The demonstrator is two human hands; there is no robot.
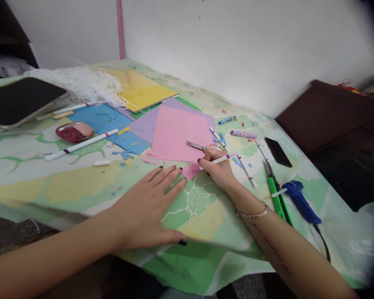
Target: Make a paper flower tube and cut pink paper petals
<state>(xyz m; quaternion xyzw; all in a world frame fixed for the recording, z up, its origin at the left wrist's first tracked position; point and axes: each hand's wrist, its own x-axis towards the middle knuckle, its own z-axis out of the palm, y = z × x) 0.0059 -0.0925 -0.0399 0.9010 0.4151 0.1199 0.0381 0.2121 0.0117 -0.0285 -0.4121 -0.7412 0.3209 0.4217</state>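
My right hand (217, 168) grips a white marker (221, 158) with a purple band, its tip end down at a small pink paper piece (191, 170). My left hand (152, 203) lies flat with fingers spread on the tablecloth, fingertips at the left edge of that small piece. Just beyond the hands lies a large pink sheet (180, 133). Scissors (195, 145) rest on its right part, their handles partly behind my right hand. Whether the marker touches the paper is hard to make out.
Blue paper (104, 120), a yellow pad (149, 96) and white yarn (81, 85) lie behind. At right are a blue glue gun (302, 201) with a cord, a green-handled tool (276, 197) and a black phone (278, 152). A tablet (21, 101) stands at left.
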